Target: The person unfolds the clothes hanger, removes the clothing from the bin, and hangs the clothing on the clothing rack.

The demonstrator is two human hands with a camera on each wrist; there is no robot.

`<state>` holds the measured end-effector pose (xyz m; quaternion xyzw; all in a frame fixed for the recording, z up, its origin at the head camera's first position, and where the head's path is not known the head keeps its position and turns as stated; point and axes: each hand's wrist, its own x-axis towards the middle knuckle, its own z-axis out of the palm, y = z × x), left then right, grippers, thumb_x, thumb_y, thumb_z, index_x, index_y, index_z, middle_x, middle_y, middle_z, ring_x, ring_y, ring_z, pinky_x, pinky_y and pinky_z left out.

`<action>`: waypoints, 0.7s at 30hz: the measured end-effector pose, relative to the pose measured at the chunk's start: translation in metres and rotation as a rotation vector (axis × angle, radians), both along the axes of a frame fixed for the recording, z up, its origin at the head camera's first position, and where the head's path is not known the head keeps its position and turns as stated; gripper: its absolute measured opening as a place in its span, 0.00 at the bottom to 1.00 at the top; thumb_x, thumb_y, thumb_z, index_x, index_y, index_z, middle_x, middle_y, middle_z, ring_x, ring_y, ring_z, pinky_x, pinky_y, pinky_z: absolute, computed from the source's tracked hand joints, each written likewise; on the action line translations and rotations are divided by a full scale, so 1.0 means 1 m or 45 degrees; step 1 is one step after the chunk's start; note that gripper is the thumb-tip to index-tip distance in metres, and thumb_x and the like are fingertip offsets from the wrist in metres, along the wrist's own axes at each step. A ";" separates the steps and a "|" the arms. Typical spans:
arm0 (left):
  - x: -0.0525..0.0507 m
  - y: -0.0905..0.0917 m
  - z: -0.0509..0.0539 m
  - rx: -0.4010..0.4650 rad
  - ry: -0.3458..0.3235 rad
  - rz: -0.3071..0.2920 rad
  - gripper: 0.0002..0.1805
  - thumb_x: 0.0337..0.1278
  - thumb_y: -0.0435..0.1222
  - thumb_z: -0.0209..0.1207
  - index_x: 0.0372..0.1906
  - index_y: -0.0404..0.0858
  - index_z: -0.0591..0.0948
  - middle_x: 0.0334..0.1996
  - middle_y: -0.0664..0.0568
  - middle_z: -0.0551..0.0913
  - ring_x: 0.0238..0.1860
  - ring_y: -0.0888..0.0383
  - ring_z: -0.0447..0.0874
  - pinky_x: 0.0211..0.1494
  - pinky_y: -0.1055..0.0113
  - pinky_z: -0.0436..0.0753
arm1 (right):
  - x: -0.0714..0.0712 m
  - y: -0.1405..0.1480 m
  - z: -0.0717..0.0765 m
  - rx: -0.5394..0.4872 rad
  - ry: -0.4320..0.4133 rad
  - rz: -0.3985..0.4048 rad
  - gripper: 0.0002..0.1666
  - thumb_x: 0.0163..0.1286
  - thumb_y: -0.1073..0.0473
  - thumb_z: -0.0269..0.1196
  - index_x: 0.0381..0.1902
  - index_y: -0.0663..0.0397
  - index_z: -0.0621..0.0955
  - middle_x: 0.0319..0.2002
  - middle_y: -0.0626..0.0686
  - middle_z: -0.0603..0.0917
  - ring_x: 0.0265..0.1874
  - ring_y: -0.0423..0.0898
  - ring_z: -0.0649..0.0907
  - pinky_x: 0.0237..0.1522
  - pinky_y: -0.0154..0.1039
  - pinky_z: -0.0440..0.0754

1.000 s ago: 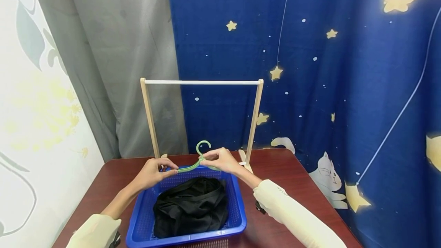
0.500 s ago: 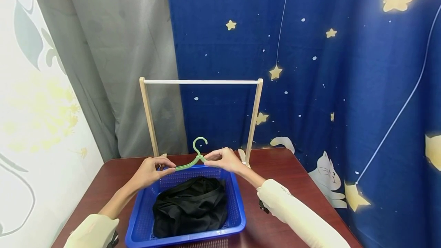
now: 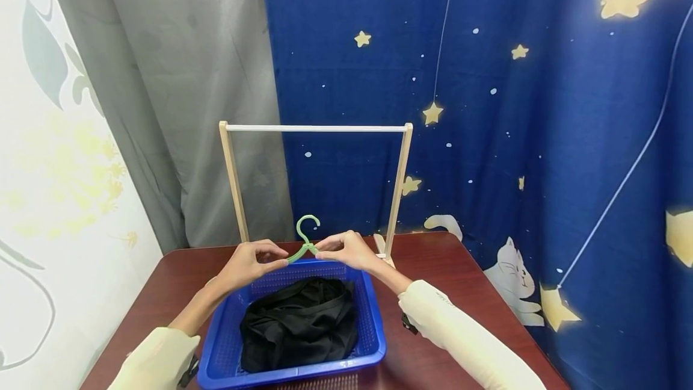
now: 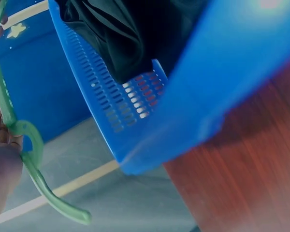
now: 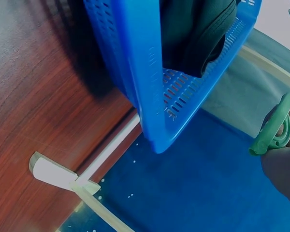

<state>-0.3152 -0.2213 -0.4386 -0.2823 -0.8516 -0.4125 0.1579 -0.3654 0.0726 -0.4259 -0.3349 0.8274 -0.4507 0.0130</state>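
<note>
A green hanger (image 3: 306, 241) is held hook-up above the far rim of the blue basket (image 3: 377, 318). My left hand (image 3: 248, 265) pinches its left arm, and my right hand (image 3: 349, 251) pinches it just right of the hook's base. Black cloth (image 3: 300, 325) lies bunched in the basket. In the left wrist view the hanger (image 4: 60, 205) passes across my left hand (image 4: 2, 154) at the left edge. The right wrist view shows a green hanger end (image 5: 266, 135) sticking out by my right hand (image 5: 285, 164).
Behind the basket stands a wooden rack with a white crossbar (image 3: 316, 129); its right post (image 3: 399, 191) rises near my right hand. The red-brown table (image 3: 433, 294) carries basket and rack. A blue star-patterned curtain (image 3: 487, 137) and a grey curtain (image 3: 206, 77) hang behind.
The hanger has shifted left and slightly up. My left hand has moved right along its arm, closer to the hook, while my right hand remains near the hook's base.
</note>
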 end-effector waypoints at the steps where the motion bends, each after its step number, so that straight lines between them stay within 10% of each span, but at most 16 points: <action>1: -0.001 0.002 0.001 0.008 -0.012 0.002 0.06 0.59 0.41 0.75 0.41 0.48 0.92 0.33 0.59 0.86 0.29 0.60 0.75 0.31 0.69 0.74 | 0.000 -0.001 0.000 -0.001 -0.006 0.003 0.12 0.68 0.53 0.74 0.48 0.47 0.92 0.42 0.44 0.92 0.42 0.36 0.89 0.48 0.35 0.85; 21: -0.012 0.029 0.007 0.027 -0.028 0.008 0.06 0.58 0.42 0.75 0.38 0.48 0.91 0.33 0.60 0.85 0.28 0.61 0.75 0.31 0.70 0.74 | 0.000 -0.017 -0.004 -0.002 -0.009 0.035 0.11 0.68 0.52 0.74 0.47 0.44 0.92 0.41 0.41 0.92 0.40 0.34 0.89 0.44 0.33 0.85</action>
